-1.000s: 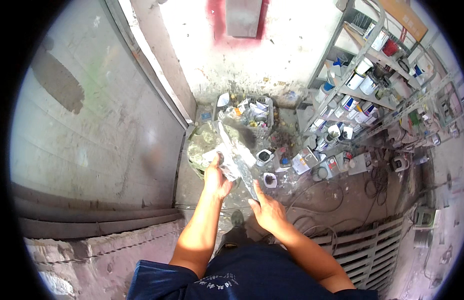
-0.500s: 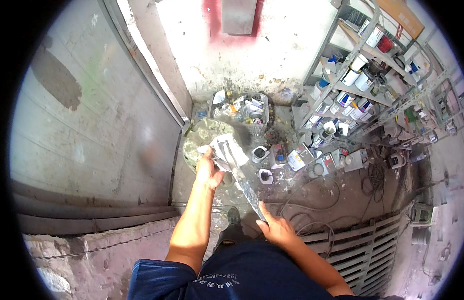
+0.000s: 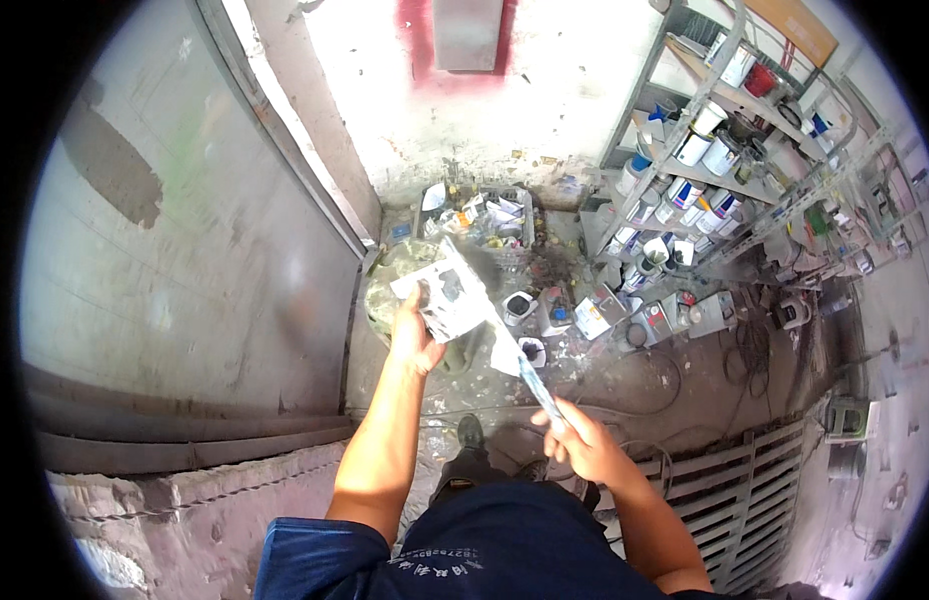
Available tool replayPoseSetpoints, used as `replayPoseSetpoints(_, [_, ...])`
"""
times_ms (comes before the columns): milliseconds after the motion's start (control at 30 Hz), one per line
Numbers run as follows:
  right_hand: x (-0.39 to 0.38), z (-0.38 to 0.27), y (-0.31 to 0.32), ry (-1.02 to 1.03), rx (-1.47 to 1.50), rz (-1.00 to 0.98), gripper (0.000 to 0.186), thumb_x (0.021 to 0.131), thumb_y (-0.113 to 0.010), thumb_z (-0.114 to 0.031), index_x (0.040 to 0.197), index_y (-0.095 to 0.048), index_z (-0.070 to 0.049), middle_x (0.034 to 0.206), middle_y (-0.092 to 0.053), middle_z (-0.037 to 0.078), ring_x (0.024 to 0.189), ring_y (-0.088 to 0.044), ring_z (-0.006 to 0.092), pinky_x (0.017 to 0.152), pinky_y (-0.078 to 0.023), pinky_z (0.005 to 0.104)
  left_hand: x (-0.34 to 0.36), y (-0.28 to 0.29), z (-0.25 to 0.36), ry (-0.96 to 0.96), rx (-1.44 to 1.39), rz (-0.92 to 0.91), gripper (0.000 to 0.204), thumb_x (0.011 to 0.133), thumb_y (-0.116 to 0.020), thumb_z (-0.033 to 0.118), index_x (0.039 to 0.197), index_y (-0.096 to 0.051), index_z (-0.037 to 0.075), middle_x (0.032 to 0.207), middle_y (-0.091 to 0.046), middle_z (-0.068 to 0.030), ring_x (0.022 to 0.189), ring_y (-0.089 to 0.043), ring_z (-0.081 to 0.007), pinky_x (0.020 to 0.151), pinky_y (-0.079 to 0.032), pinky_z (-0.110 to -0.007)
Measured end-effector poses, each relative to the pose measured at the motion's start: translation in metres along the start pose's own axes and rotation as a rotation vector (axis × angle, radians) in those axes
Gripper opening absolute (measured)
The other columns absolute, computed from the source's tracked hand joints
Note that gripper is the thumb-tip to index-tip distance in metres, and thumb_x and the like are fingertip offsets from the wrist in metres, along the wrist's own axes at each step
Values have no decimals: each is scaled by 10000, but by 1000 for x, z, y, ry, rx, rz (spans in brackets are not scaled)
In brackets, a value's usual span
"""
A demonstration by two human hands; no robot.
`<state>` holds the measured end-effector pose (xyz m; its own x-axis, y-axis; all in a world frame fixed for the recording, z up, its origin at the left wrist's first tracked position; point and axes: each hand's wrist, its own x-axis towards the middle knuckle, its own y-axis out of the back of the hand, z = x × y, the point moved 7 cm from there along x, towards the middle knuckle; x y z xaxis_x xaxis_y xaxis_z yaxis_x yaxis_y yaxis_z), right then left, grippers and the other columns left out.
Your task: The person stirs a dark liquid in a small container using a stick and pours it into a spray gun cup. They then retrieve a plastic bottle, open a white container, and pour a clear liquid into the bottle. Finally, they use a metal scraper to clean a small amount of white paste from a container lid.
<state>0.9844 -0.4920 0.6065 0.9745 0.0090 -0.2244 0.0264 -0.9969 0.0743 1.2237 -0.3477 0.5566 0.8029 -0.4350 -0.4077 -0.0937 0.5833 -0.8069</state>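
My left hand [image 3: 415, 335] is closed on a creased white sheet [image 3: 467, 315] that looks like paper, with grey smears on it. Its exact kind is hard to make out. My right hand [image 3: 585, 440] grips the near end of a long, flat, paint-stained stick [image 3: 538, 388]. The stick slants away to the far left, and its far part lies along the right edge of the sheet. A white flap hangs beside the stick's middle. Under my left hand stands a round, paint-crusted bin [image 3: 381, 305], partly hidden by the hand and sheet.
A crate [image 3: 531, 222] full of rubbish stands against the wall beyond the bin. Metal shelves [image 3: 640, 160] with several paint cans rise at the right. Open tubs, including a white one [image 3: 520, 306], and cans stand on the floor. Hoses and a slatted pallet [image 3: 750, 480] lie nearer.
The sheet has turned and opened out in my left hand. My right hand has moved right with the stick, whose far end has risen toward the sheet's far edge.
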Motion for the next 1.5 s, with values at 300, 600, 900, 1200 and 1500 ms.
replayPoseSetpoints(300, [13,54,-21,-115,-80,57,217,1015,-406,-168,1119,-554,-50,737,-621,48,538,-581,125,527,-478,287,-7,-7,-5,68,-126,-93,461,1008,-402,431,1191,-578,47,1141,-656,-86,1047,-617,-243,974,-461,-416])
replayPoseSetpoints(600, [-26,-14,17,249,-513,375,390,923,-557,-185,1264,-559,4,980,-622,223,781,-633,366,740,-497,392,-14,-5,6,32,-11,-24,496,1022,-352,442,1270,-509,42,1225,-611,-109,1130,-586,-273,1037,-421,-454])
replayPoseSetpoints(900, [34,-29,-4,82,-916,264,566,857,-576,-69,1399,-461,-187,1068,-527,220,763,-617,414,700,-517,476,-15,-27,-30,100,-47,-118,648,999,-285,554,1299,-485,15,1281,-567,-147,1189,-537,-307,1065,-385,-472])
replayPoseSetpoints(1200, [7,0,-25,190,-898,172,634,818,-595,-60,1417,-452,-210,1185,-498,221,917,-602,418,790,-513,472,-24,-22,-30,150,-85,-107,679,978,-327,573,1331,-464,9,1321,-537,-175,1219,-506,-343,1075,-359,-490])
replayPoseSetpoints(1500, [-42,43,-18,87,-928,98,595,834,-576,-66,1390,-481,-253,1165,-536,231,885,-607,407,770,-507,453,-15,-11,-23,187,-80,-129,659,980,-349,547,1321,-473,-3,1314,-550,-175,1220,-510,-344,1086,-349,-488])
